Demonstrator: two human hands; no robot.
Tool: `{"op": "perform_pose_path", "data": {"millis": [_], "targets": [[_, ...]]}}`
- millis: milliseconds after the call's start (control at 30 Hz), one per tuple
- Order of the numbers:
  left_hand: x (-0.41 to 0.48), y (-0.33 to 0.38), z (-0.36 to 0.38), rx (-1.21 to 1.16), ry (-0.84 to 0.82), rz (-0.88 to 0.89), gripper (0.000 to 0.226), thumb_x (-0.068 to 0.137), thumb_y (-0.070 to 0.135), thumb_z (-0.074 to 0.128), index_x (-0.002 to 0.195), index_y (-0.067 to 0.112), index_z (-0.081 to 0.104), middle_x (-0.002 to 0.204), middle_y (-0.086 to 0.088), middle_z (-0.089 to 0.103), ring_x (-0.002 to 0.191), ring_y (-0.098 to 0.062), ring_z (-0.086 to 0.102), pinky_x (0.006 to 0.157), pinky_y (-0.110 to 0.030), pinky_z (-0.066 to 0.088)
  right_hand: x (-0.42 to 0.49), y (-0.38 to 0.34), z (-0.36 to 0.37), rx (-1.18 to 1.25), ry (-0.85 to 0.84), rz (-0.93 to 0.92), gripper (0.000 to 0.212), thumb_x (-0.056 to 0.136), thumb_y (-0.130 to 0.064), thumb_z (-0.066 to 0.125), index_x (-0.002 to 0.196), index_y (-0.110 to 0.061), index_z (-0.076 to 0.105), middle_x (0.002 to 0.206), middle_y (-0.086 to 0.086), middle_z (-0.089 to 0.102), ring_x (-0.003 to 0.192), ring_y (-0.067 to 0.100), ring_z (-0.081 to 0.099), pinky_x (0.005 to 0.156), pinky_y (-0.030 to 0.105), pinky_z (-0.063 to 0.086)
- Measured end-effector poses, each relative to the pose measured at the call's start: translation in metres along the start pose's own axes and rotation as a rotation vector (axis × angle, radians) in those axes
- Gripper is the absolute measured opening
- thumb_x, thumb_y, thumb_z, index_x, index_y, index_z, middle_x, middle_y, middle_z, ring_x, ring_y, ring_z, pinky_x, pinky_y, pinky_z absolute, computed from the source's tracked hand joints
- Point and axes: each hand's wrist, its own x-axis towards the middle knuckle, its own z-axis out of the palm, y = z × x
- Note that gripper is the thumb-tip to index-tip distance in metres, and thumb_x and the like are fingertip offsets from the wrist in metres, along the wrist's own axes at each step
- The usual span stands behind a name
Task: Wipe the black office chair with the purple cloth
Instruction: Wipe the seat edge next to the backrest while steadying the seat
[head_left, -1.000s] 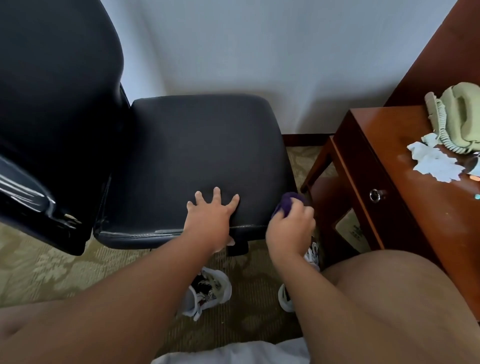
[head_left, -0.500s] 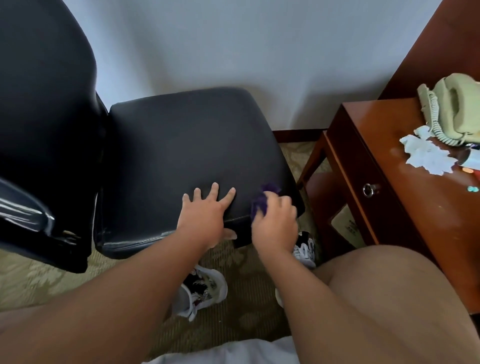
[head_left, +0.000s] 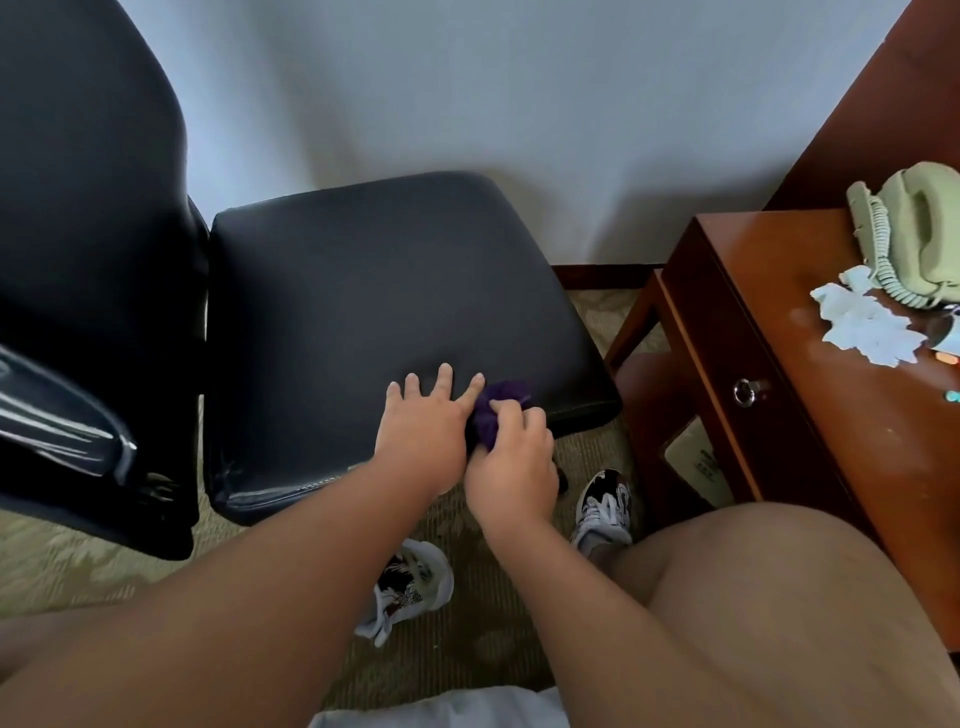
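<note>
The black office chair fills the left and centre; its leather seat (head_left: 374, 306) faces me and its tall backrest (head_left: 78, 208) stands at the left. My left hand (head_left: 423, 421) lies flat on the seat's near edge with fingers spread. My right hand (head_left: 511, 457) is shut on the bunched purple cloth (head_left: 493, 408), pressing it on the seat's front right edge, right beside my left index finger.
A brown wooden side table (head_left: 810, 364) stands to the right with a pale green telephone (head_left: 919, 234) and white paper scraps (head_left: 862, 322). A glossy black armrest (head_left: 57, 415) juts out at the left. My sneakers (head_left: 410, 587) stand on patterned carpet; a wall is behind.
My right hand has slid the purple cloth leftward along the seat's front edge, from the right corner to beside my left hand. The left hand stays flat on the seat.
</note>
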Motion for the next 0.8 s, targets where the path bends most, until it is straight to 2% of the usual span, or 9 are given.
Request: {"op": "perform_pose_path", "data": {"millis": [100, 167, 367, 500, 600, 667, 800], "targets": [[-0.001, -0.003, 0.002, -0.052, -0.007, 0.005, 0.089, 0.098, 0.059, 0.048, 0.161, 0.036, -0.01, 0.171, -0.009, 0.0, 0.153, -0.045, 0.014, 0.123, -0.057, 0.017, 0.015, 0.008, -0.006, 0.119, 0.025, 0.111, 0.035, 0.088, -0.024, 0.063, 0.121, -0.031, 0.053, 0.118, -0.003, 0.047, 0.107, 0.02, 0.052, 0.08, 0.042, 0.053], [-0.002, -0.003, 0.002, -0.081, -0.026, 0.002, 0.098, 0.092, 0.07, 0.051, 0.161, 0.037, -0.01, 0.171, -0.008, -0.002, 0.153, -0.044, 0.011, 0.123, -0.058, 0.015, 0.027, 0.018, -0.012, 0.233, 0.1, 0.224, 0.033, 0.088, -0.025, 0.065, 0.118, -0.032, 0.053, 0.118, -0.001, 0.049, 0.105, 0.024, 0.057, 0.08, 0.044, 0.054], [-0.001, 0.0, 0.001, -0.09, -0.035, -0.011, 0.102, 0.091, 0.071, 0.052, 0.161, 0.035, -0.013, 0.171, -0.009, -0.006, 0.154, -0.046, 0.007, 0.124, -0.057, 0.012, 0.047, 0.037, -0.023, 0.472, 0.202, 0.469, 0.038, 0.093, -0.022, 0.065, 0.127, -0.026, 0.048, 0.129, 0.003, 0.048, 0.105, 0.023, 0.059, 0.079, 0.039, 0.055], [0.002, 0.004, 0.001, -0.058, -0.028, -0.021, 0.098, 0.095, 0.067, 0.05, 0.161, 0.033, -0.013, 0.171, -0.011, -0.004, 0.153, -0.048, 0.009, 0.125, -0.056, 0.013, 0.028, 0.019, -0.008, 0.556, 0.21, 0.471, 0.043, 0.092, -0.017, 0.064, 0.129, -0.026, 0.045, 0.129, 0.007, 0.047, 0.102, 0.023, 0.058, 0.082, 0.042, 0.057], [0.002, 0.004, 0.004, -0.046, -0.004, -0.025, 0.089, 0.1, 0.057, 0.048, 0.161, 0.033, -0.013, 0.171, -0.011, -0.003, 0.153, -0.048, 0.01, 0.125, -0.055, 0.014, 0.016, 0.006, -0.003, 0.589, 0.156, 0.439, 0.049, 0.088, -0.019, 0.068, 0.13, -0.025, 0.043, 0.124, 0.002, 0.043, 0.097, 0.018, 0.052, 0.075, 0.034, 0.048], [0.001, 0.003, 0.007, -0.053, 0.01, -0.025, 0.087, 0.101, 0.053, 0.048, 0.16, 0.035, -0.013, 0.171, -0.01, -0.003, 0.153, -0.047, 0.01, 0.124, -0.055, 0.013, 0.016, 0.003, -0.004, 0.594, 0.12, 0.445, 0.054, 0.084, -0.022, 0.072, 0.129, -0.026, 0.043, 0.121, -0.002, 0.039, 0.095, 0.017, 0.049, 0.075, 0.033, 0.045], [-0.001, 0.0, 0.006, -0.085, 0.0, -0.008, 0.095, 0.094, 0.069, 0.048, 0.161, 0.036, -0.012, 0.171, -0.008, -0.004, 0.154, -0.045, 0.008, 0.124, -0.057, 0.013, 0.032, 0.016, -0.012, 0.577, 0.156, 0.448, 0.054, 0.08, -0.024, 0.073, 0.126, -0.028, 0.045, 0.12, -0.002, 0.042, 0.099, 0.022, 0.055, 0.085, 0.046, 0.053]]}}
